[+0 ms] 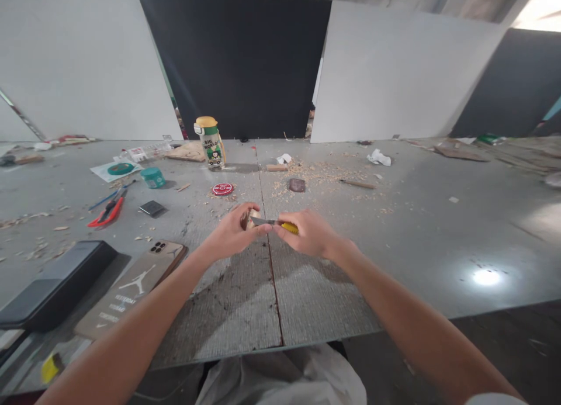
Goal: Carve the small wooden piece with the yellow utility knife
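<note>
Both hands meet over the middle of the tabletop (421, 229), well in from its near edge, thumbs close together. The left hand (234, 232) is wrapped around a small pale piece of wood (249, 223); the right hand (309, 232) is closed on a yellow-handled knife (289, 227), its blade pointing left across the wood — whether it cuts in is too small to tell.

A dark seam (273, 282) runs from the near edge, passing between the forearms. The widest room is on the right, where a grey stretch reaches past the right forearm to the slanting front edge. On the left it is tighter: the forearm overlaps a phone (131, 285), with a long dark case (65, 276) beside it and red-handled scissors (107, 212) farther out.

Ahead, near the hands, lie a red round lid (222, 189) and a brown block (297, 185), then wood shavings (319, 172) and a slim tool (358, 183). A yellow-topped bottle (213, 148) stands farther back — short of the upright panels (236, 60) along the far edge.
</note>
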Tool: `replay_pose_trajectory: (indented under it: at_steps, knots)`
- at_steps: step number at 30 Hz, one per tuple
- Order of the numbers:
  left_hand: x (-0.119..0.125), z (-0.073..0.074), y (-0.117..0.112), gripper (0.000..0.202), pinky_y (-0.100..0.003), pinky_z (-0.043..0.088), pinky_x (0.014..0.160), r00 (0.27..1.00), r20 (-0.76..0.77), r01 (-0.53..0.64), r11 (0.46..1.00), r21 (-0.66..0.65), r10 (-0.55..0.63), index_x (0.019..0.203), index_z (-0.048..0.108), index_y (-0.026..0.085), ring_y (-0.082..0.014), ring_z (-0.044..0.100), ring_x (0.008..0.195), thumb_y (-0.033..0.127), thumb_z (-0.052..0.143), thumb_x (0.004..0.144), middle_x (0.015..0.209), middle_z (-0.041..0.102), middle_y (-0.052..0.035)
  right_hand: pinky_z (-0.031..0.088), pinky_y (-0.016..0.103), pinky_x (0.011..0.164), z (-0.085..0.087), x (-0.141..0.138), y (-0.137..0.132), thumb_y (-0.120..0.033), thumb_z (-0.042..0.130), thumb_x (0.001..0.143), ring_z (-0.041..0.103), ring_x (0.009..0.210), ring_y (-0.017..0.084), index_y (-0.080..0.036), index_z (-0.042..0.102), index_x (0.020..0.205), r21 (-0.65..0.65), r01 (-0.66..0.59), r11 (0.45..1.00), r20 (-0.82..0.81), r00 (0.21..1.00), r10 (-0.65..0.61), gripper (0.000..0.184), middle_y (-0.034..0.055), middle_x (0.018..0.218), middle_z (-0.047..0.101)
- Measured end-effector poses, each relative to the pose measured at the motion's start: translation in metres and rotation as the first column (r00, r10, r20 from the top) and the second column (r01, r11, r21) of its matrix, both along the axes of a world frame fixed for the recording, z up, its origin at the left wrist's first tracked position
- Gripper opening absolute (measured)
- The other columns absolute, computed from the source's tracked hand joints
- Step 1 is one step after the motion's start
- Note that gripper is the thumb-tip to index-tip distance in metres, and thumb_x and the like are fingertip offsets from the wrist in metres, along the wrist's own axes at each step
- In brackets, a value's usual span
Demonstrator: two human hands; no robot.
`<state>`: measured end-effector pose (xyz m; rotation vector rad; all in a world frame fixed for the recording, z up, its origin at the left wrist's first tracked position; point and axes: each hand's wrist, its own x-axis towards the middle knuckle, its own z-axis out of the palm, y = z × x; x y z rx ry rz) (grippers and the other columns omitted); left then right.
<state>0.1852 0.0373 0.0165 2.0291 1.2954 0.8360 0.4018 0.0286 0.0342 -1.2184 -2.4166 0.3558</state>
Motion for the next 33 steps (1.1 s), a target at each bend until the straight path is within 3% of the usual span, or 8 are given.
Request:
replay_pose_trajectory:
  at_steps: [13,19,26,31,33]
  knots:
    - [0.000,0.004,0.000,0.049,-0.026,0.033,0.059,0.995,-0.061,-0.070,0.996,0.055,0.073,0.106,0.056,0.020,-0.0124,0.043,0.059,0.061,0.061,0.080,0.064,0.045,0.0049,0.016,0.029,0.056,0.000,-0.004,-0.006,-0.050,0.044,0.092,0.029,0.053,0.011,-0.020,0.056,0.071,0.098,0.122,0.988,0.056,0.990,-0.128,0.038,-0.0007,0.058,0.050]
    - [0.002,0.007,-0.003,0.051,-0.027,0.035,0.059,0.995,-0.026,-0.099,0.994,0.043,0.100,0.107,0.057,0.020,-0.0133,0.047,0.061,0.062,0.061,0.080,0.067,0.050,0.0035,0.018,0.029,0.057,0.001,-0.008,-0.009,-0.053,0.042,0.094,0.037,0.054,0.012,-0.020,0.059,0.076,0.112,0.162,0.980,0.047,0.985,-0.168,0.041,0.0020,0.062,0.057]
    - [0.005,0.009,-0.005,0.048,-0.028,0.039,0.061,0.987,0.015,-0.161,0.984,0.072,0.160,0.108,0.058,0.020,-0.0153,0.051,0.068,0.059,0.061,0.080,0.079,0.055,-0.0003,0.018,0.029,0.056,0.002,-0.009,-0.011,-0.051,0.040,0.095,0.037,0.053,0.012,-0.020,0.053,0.074,0.132,0.226,0.965,0.003,0.974,-0.228,0.040,0.0010,0.061,0.055]
    - [0.007,0.007,-0.005,0.048,-0.025,0.041,0.056,0.970,0.226,-0.072,0.993,-0.097,0.093,0.110,0.053,0.022,-0.0130,0.050,0.066,0.056,0.064,0.079,0.082,0.054,-0.0007,0.020,0.028,0.057,0.001,-0.003,-0.001,-0.049,0.038,0.096,0.037,0.053,0.011,-0.020,0.045,0.068,0.111,0.258,0.960,-0.113,0.963,-0.246,0.041,-0.0013,0.057,0.049]
    - [0.004,0.006,-0.005,0.046,-0.025,0.043,0.056,0.911,0.410,0.064,0.966,-0.251,0.046,0.108,0.051,0.023,-0.0138,0.052,0.070,0.056,0.064,0.078,0.088,0.054,-0.0026,0.022,0.028,0.057,0.000,-0.002,0.001,-0.049,0.037,0.097,0.038,0.054,0.011,-0.020,0.043,0.068,0.093,0.227,0.969,-0.166,0.964,-0.209,0.041,-0.0019,0.057,0.047]
